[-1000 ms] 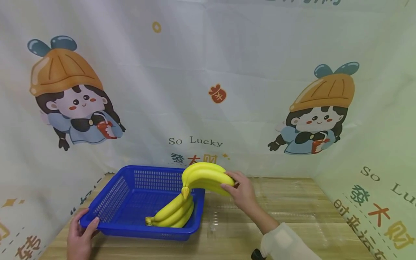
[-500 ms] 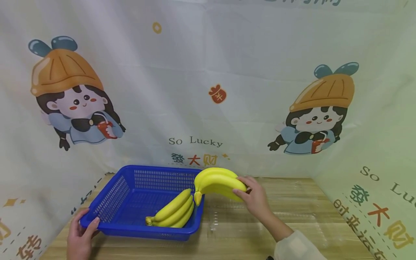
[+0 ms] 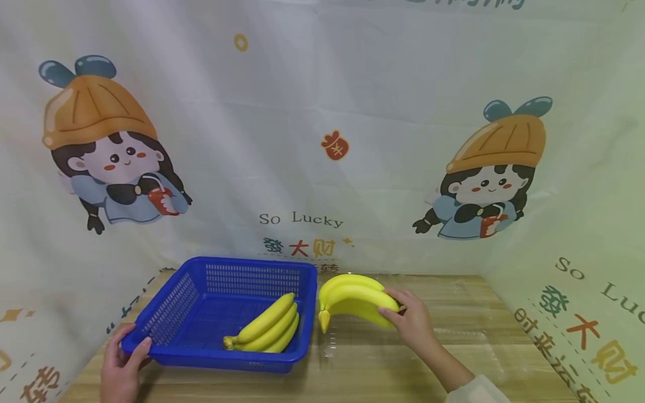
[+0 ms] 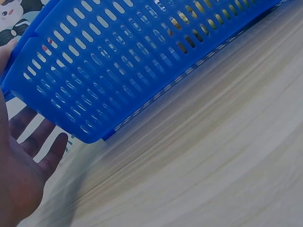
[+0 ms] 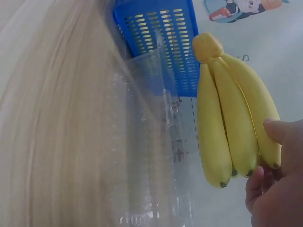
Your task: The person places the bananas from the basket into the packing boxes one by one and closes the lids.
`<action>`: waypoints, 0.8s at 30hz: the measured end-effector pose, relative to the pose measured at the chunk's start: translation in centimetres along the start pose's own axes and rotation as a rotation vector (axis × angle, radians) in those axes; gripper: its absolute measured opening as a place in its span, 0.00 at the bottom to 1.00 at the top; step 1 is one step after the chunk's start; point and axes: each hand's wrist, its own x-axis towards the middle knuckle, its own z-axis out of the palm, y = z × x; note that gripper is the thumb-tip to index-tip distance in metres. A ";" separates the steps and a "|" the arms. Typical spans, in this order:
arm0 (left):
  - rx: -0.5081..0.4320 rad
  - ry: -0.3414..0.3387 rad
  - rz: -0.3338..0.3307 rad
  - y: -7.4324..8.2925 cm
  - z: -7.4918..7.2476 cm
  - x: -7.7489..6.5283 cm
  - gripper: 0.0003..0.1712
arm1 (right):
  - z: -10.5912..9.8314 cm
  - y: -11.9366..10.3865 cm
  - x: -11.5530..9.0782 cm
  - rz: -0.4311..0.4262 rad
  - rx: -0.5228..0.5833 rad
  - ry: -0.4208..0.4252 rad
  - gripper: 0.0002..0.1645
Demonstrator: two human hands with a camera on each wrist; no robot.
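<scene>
A blue plastic basket [image 3: 221, 361] with slotted walls stands on the left of the table. My left hand [image 3: 121, 366] grips its near left corner, thumb over the rim and fingers beneath, as the left wrist view also shows. One bunch of bananas [image 3: 272, 327] lies inside, at the basket's right end. To the right of the basket, my right hand [image 3: 415, 322] pinches a second banana bunch [image 3: 355, 291] by its tips, in the air over the table. Its stem end points left and down. In the right wrist view thumb and fingers hold the lower ends of the bananas [image 5: 232, 113].
Under the held bunch, a clear plastic container [image 3: 363, 350] lies on the wooden table [image 3: 373, 389]; its ridged edges show in the right wrist view. A pale cloth with printed cartoon figures [image 3: 496, 196] hangs behind and at both sides.
My right hand has carried the banana bunch rightward and down, from over the basket's right side to beyond it. The left hand and basket stay in place.
</scene>
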 end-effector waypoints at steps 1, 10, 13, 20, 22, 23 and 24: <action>0.003 0.001 0.000 0.0 0.0 0.0 0.33 | -0.1 0.1 -0.1 0.011 -0.002 -0.001 0.22; -0.014 0.007 0.006 0.2 0.1 0.0 0.33 | -0.5 1.2 -1.3 0.076 -0.036 -0.032 0.22; -0.045 0.013 0.009 0.1 0.1 -0.1 0.32 | -0.5 1.4 -1.6 0.074 -0.058 -0.037 0.22; -0.053 0.009 0.017 0.0 -0.1 -0.1 0.31 | -0.4 2.1 -2.4 0.038 -0.099 -0.045 0.20; -0.066 0.011 0.022 0.0 -0.1 -0.1 0.31 | -0.4 2.3 -2.6 0.039 -0.102 -0.042 0.20; -0.074 0.012 0.028 0.0 0.0 -0.1 0.31 | -0.3 2.3 -2.6 0.042 -0.107 -0.043 0.21; -0.074 0.013 0.031 0.0 -0.1 -0.1 0.31 | -0.3 2.4 -2.7 0.052 -0.109 -0.046 0.21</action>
